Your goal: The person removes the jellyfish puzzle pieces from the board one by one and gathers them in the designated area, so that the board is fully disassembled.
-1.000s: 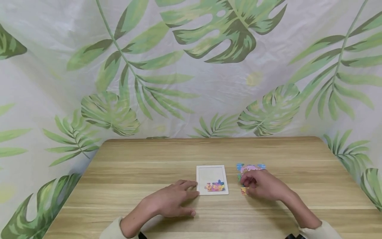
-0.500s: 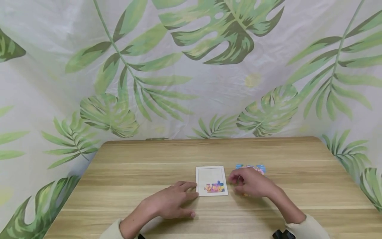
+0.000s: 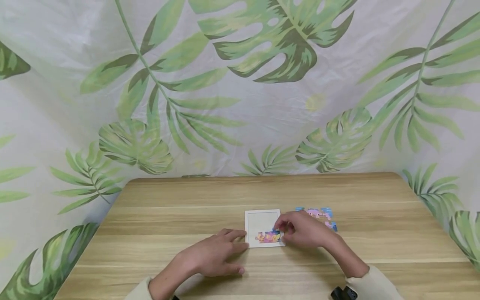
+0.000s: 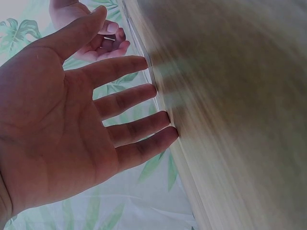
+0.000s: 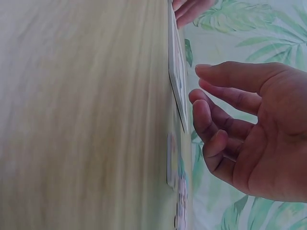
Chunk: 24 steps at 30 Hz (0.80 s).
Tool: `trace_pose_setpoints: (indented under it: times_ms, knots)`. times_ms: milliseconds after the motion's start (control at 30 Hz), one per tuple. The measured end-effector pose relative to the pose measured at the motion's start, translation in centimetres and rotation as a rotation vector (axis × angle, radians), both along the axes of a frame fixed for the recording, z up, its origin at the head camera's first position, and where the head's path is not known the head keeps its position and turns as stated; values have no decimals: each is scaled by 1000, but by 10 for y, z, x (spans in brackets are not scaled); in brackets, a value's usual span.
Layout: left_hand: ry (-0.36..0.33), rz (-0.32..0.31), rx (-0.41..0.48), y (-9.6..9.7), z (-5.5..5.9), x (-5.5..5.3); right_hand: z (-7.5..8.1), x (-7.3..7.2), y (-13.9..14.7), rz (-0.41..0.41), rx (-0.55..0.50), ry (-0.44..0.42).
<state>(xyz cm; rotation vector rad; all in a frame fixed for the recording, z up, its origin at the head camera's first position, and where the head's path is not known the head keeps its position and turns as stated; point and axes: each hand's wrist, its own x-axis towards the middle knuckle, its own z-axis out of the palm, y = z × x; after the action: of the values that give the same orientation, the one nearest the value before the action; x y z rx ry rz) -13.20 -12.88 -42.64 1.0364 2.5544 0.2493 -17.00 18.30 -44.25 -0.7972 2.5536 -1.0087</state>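
A white puzzle tray (image 3: pixel 256 244) lies on the table, with several joined jigsaw pieces (image 3: pixel 269 237) in its lower right part. My left hand (image 3: pixel 215 254) rests with its fingers spread, fingertips right at the tray's left edge. In the left wrist view these fingers (image 4: pixel 127 102) are straight and hold nothing. My right hand (image 3: pixel 305 229) is over the tray's right edge, thumb and index finger close together near the joined pieces. The right wrist view shows its other fingers (image 5: pixel 204 120) curled; I cannot tell whether a piece is between the fingertips.
Loose jigsaw pieces (image 3: pixel 325 213) in pink and blue lie right of the tray, partly hidden behind my right hand. In the right wrist view a piece (image 5: pixel 171 160) lies by the tray's end. A leaf-print cloth (image 3: pixel 232 104) hangs behind the wooden table (image 3: pixel 180 216).
My right hand has moved left from the loose pieces to the tray's right edge. My left hand has stayed at the tray's left edge.
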Motion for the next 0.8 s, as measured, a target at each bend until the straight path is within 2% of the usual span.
trace_pose_setpoints:
  times_ms: [300,800]
  knots:
    - [-3,1,10,1,1,0,-3,-2,-12,-7,10,-22]
    - [2,-7,16,0,2,1,-6,-6,-29,29,19,24]
